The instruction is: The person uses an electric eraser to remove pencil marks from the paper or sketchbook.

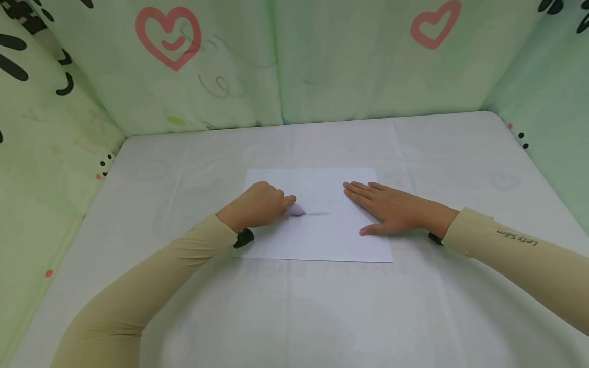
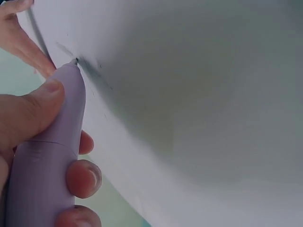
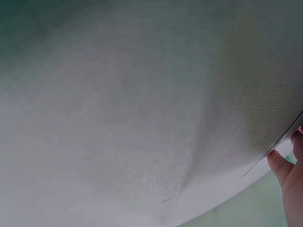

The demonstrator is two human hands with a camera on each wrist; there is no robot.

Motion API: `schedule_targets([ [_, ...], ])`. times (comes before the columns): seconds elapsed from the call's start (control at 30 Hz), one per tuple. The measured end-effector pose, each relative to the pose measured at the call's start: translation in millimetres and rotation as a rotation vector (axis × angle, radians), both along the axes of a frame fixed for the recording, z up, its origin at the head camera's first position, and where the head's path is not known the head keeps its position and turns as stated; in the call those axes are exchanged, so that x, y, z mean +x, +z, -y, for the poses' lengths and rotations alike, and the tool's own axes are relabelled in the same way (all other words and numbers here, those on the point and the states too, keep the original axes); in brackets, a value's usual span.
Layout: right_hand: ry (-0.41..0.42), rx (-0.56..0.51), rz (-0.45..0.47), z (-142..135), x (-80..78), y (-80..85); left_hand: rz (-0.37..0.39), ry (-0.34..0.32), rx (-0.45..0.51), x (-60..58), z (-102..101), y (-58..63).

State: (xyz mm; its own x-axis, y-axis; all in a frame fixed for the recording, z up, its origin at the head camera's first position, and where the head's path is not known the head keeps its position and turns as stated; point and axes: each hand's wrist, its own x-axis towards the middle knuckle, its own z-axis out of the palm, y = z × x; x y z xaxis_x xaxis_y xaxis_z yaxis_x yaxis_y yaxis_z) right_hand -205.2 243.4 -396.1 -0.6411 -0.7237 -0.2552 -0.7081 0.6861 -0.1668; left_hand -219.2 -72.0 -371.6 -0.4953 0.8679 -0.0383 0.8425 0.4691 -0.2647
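My left hand (image 1: 262,204) grips a thick lilac electric eraser (image 1: 296,209) with a narrow tip. In the left wrist view the thumb lies along the front of the eraser (image 2: 42,179) and fingertips wrap its far side. Its tip meets a white sheet of paper (image 1: 317,240), at the left end of a faint grey streak (image 1: 319,213). Small dark crumbs lie around the tip. Flat on the right part of the sheet rests my right hand (image 1: 391,207), fingers straight and thumb spread. Only some of its fingers (image 3: 284,168) show in the right wrist view.
Under the paper is a table with a white cloth (image 1: 285,312). Green curtains with heart prints (image 1: 239,61) stand along its back and both sides. A dark band (image 1: 244,238) sits at the left wrist, another (image 1: 435,238) at the right.
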Motion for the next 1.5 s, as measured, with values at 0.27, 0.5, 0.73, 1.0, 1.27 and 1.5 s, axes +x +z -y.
schedule_targets([
  [0.27, -0.007, 0.001, 0.013, 0.6, -0.2, 1.3, -0.005, 0.003, -0.013, -0.8, 0.5, 1.6],
  [0.5, -0.001, 0.001, 0.007, 0.4, -1.5, 0.7, -0.009, -0.011, 0.002, -0.6, 0.7, 2.4],
  [0.73, -0.001, 0.002, 0.003, 0.0, -2.4, -1.1, 0.007, 0.006, 0.000, 0.2, 0.4, 2.7],
  [1.0, -0.006, -0.005, 0.014, 0.8, 0.2, 1.5, 0.073, 0.050, -0.019, 0.3, 0.1, 4.0],
  [1.27, -0.007, -0.001, 0.008, 0.6, 0.3, 0.6, 0.053, 0.029, 0.000, 0.9, 0.4, 1.8],
  [1.5, 0.000, -0.002, -0.002, -0.5, -0.1, -0.9, 0.066, 0.046, -0.019, 0.7, -0.7, 1.9],
])
